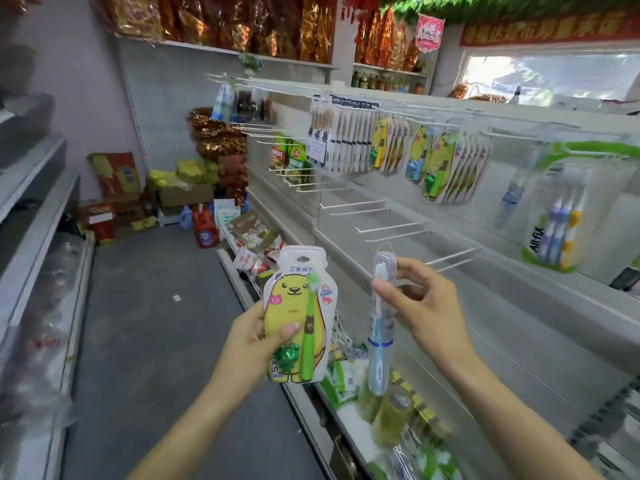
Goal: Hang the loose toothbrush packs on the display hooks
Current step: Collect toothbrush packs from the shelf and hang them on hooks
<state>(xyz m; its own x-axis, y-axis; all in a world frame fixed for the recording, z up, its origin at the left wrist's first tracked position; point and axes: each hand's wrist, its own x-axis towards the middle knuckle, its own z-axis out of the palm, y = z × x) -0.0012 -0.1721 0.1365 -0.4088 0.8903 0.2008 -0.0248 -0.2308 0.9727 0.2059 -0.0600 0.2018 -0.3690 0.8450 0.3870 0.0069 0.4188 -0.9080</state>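
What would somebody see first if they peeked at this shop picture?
Probably the yellow bear toothbrush pack with its green brush, held up by the left hand in the middle of the aisle. Right beside it, the right hand pinches a clear tube holding a blue toothbrush. Behind them, matching bear packs hang in rows on the white display hooks, several of them bare.

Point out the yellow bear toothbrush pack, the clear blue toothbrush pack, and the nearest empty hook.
yellow bear toothbrush pack (294, 299), head view, bear's face.
clear blue toothbrush pack (380, 355), head view, blue handle.
nearest empty hook (453, 258), head view, mid-wire.
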